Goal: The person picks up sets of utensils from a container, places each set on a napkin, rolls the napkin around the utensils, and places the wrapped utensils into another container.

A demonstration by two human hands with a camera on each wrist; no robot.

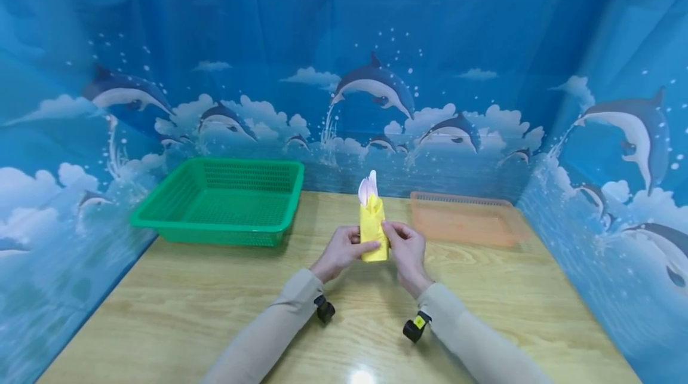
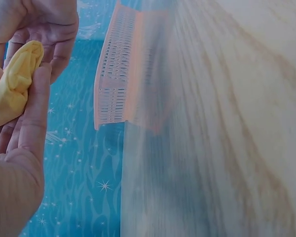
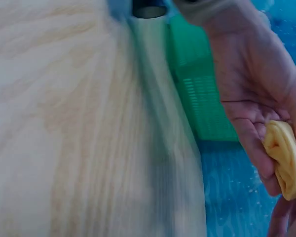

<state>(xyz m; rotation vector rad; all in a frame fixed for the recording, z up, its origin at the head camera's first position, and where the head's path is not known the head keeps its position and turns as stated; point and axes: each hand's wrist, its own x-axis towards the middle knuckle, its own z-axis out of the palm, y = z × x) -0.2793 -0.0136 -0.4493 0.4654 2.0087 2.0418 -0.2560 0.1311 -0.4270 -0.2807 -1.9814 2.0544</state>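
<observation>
A folded yellow napkin is wrapped around pale utensils, whose spoon-like ends stick out at the top. Their lower parts are hidden inside the cloth. My left hand grips the bundle from the left, thumb across its front. On the other side, my right hand pinches the napkin's right edge between thumb and fingers. From the left wrist, the napkin's folded end shows between both hands. The right wrist view has the rolled yellow cloth against the right fingers.
A green perforated basket stands at the back left of the wooden table. At the back right lies a shallow orange basket. Blue dolphin-print curtains enclose the table's back and sides.
</observation>
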